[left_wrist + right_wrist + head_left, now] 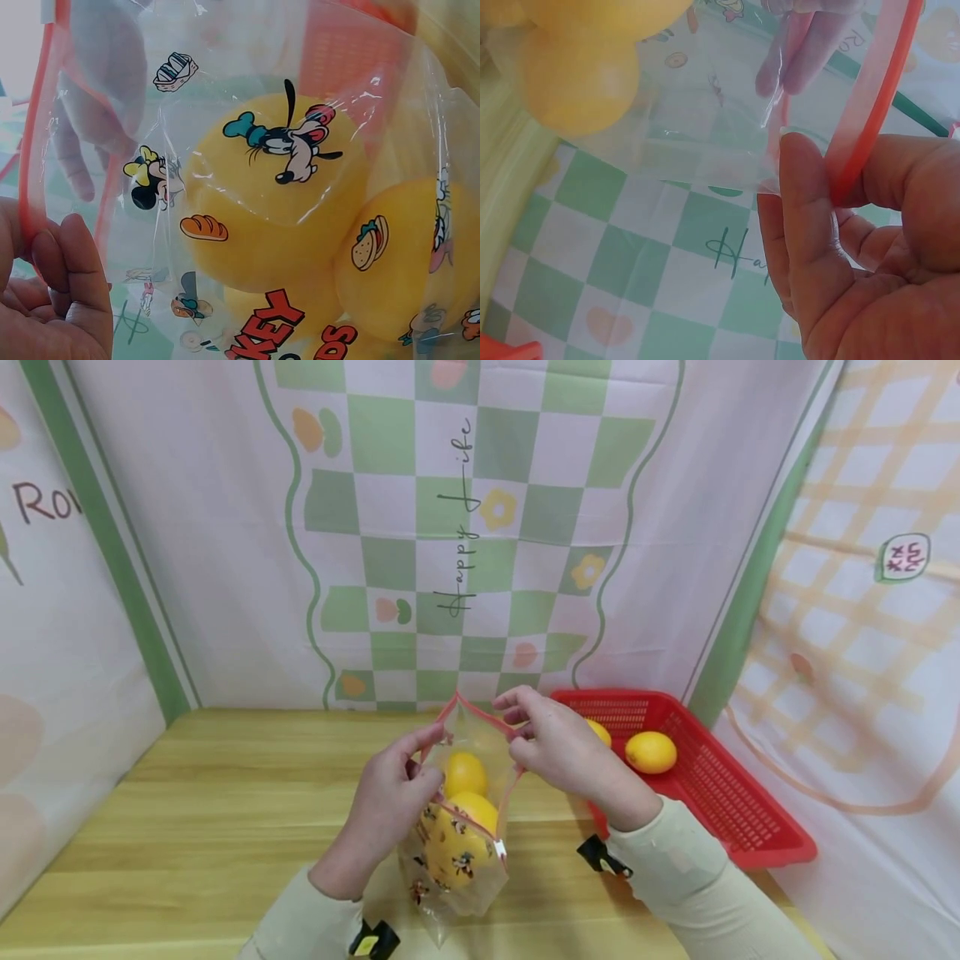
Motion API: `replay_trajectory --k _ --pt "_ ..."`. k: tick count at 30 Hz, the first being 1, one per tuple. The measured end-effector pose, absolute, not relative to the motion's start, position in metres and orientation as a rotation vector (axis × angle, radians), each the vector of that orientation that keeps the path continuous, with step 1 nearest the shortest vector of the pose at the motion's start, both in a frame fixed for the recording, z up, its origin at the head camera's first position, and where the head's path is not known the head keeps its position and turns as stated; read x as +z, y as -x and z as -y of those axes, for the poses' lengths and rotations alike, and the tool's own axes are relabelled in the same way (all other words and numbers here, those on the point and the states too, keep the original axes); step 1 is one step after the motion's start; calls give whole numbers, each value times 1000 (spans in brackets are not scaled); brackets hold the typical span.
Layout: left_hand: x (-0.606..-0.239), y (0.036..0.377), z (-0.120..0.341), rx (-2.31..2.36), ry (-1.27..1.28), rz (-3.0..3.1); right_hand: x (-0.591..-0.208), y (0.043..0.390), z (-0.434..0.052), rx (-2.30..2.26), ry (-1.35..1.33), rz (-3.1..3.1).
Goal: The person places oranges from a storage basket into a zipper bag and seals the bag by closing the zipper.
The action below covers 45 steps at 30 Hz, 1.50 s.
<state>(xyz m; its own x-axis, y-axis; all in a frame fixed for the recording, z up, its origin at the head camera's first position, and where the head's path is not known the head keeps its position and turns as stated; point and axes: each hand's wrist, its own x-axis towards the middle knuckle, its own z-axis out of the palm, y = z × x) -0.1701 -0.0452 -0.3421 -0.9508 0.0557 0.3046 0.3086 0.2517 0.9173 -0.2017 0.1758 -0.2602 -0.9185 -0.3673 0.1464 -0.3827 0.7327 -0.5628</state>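
Note:
A clear zip bag [474,900] with cartoon prints and an orange-red zip edge stands over the table, its mouth spread apart. Several lemons [466,774] lie inside it; the left wrist view shows them pressed close together behind the printed film. My left hand [386,797] pinches the near left part of the rim between thumb and fingers. On the opposite side, my right hand [561,745] pinches the zip edge [874,105] between thumb and forefinger, its other fingers spread. A white slider [500,849] sits at the bag's front corner.
To the right, a red plastic basket [716,793] holds two visible lemons [651,752], one partly hidden behind my right hand. The wood-grain table [187,827] reaches a patterned cloth [442,560] at the back, with more cloth on both sides.

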Motion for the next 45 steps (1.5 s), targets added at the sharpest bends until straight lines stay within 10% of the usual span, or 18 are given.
replay_trajectory --k 45 --pt "-351 167 41 -1786 330 2317 -269 254 -255 867 -236 2952"
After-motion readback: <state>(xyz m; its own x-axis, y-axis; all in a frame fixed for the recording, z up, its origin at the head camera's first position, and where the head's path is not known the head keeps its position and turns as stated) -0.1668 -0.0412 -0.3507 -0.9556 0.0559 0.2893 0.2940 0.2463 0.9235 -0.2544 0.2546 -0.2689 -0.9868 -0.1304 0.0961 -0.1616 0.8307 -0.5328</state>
